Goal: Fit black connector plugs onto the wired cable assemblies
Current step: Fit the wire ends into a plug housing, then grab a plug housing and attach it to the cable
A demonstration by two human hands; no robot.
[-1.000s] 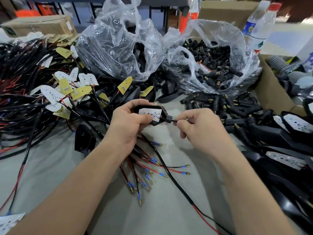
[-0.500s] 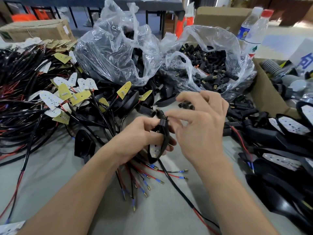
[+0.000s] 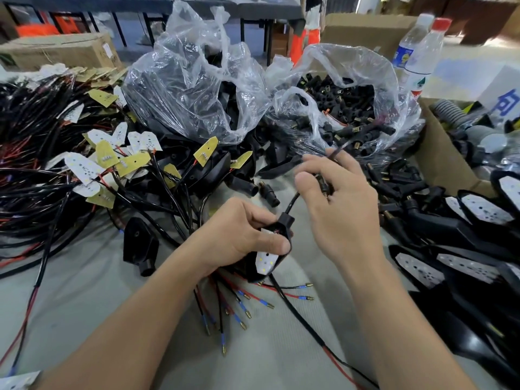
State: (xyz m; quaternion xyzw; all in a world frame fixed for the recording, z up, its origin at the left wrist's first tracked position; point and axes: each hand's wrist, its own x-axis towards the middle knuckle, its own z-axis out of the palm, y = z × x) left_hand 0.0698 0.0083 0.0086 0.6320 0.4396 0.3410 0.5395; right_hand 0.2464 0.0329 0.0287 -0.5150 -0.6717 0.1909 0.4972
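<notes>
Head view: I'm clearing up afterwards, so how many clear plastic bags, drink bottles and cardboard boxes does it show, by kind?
Clear plastic bags: 2
Drink bottles: 2
Cardboard boxes: 3
Total: 7

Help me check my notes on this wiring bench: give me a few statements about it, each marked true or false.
1. The left hand grips a black housing with a white board in it. True.
2. The right hand lies flat and empty on the table. False: it is raised, its fingers curled round a black cable that runs up from the housing.
3. The clear bag on the right holds black plugs. True.
4. Both bottles have blue caps. False: one bottle has a red cap.
5. The loose wires below the left hand end in brass tips. True.
</notes>
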